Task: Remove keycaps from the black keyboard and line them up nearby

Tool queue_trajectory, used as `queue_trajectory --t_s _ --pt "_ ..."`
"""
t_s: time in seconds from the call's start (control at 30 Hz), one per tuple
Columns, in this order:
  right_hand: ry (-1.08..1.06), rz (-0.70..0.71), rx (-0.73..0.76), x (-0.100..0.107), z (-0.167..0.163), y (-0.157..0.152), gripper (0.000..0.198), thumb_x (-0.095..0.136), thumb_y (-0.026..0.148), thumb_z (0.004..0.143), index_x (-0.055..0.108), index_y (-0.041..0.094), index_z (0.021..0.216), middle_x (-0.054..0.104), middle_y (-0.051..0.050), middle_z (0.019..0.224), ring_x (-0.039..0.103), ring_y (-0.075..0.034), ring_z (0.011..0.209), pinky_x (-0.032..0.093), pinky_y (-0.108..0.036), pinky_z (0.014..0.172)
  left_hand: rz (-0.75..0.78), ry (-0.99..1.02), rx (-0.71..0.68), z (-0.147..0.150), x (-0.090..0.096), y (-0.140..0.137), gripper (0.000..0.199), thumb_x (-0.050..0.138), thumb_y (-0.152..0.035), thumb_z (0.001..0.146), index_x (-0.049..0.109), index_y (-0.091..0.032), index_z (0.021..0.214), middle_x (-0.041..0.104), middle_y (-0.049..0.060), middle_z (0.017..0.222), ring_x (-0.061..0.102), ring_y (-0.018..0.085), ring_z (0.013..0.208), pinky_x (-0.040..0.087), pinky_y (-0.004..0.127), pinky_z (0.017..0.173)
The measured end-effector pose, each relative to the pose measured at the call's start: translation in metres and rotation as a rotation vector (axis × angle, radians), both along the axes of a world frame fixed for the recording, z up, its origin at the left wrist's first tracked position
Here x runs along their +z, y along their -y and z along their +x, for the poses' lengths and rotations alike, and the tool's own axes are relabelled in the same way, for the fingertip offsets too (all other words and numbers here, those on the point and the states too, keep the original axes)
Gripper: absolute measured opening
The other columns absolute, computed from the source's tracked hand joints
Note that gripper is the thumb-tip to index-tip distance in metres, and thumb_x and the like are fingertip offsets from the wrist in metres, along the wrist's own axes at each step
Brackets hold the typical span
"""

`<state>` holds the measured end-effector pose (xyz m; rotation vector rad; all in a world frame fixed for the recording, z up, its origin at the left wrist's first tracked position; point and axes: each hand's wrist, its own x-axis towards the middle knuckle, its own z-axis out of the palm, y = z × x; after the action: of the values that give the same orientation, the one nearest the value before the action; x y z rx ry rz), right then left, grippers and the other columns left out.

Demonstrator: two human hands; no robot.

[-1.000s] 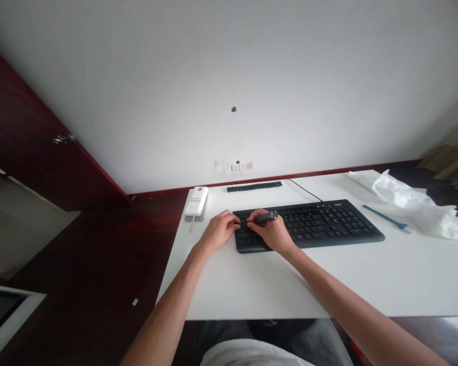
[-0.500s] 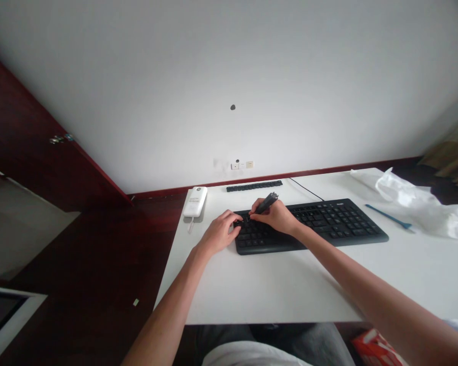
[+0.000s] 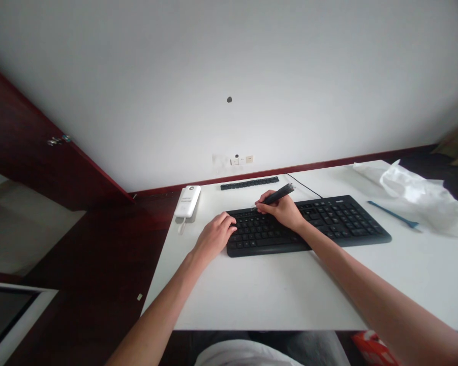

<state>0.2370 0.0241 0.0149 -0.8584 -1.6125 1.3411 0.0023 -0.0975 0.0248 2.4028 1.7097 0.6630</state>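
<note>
A black keyboard (image 3: 289, 244) lies on the white table. My left hand (image 3: 218, 231) is at its left end, with bent fingers closed on that edge. In my right hand (image 3: 284, 211) is a black-handled keycap puller (image 3: 281, 194), pinched like a pen and slanting up to the right. Its thin wire tip is just above the keyboard's upper left keys. Whether the wire holds a key I cannot tell. Behind the keyboard lies a row of black keycaps (image 3: 249, 183), set side by side.
A white power bank (image 3: 188, 202) with a short cable lies at the table's left edge. To the right of the keyboard are a blue brush (image 3: 392, 214) and a crumpled white bag (image 3: 423, 190). A black cord (image 3: 303, 185) runs back from the keyboard.
My right hand has lifted the keycap puller slightly off the keys and tilted it further right. The left thumb has drawn in toward the fingers. The view has shifted a little.
</note>
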Motion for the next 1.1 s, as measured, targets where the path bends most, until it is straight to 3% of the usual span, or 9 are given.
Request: queue_trajectory --t_s 0.23,1.1 --pt "0.001 -0.009 0.014 0.000 0.002 -0.002 0.029 0.082 0.038 0.076 0.065 0.019 0.090 0.076 -0.003 0.075 0.072 -0.019 0.068 0.059 -0.032 0.070 0.068 -0.046 0.026 0.002 -0.013 0.002 0.012 0.055 -0.020 0.101 0.058 -0.022 0.113 0.064 0.004 0.111 0.065 0.020 0.102 0.055 0.036 0.093" --pt "0.038 0.001 0.012 0.002 0.004 -0.003 0.022 0.079 0.034 0.076 0.067 0.020 0.087 0.076 -0.003 0.074 0.073 -0.021 0.070 0.060 -0.034 0.072 0.106 -0.059 -0.013 0.002 -0.012 0.001 0.013 0.050 -0.022 0.103 0.058 -0.022 0.114 0.064 0.006 0.110 0.066 0.020 0.103 0.056 0.037 0.094"
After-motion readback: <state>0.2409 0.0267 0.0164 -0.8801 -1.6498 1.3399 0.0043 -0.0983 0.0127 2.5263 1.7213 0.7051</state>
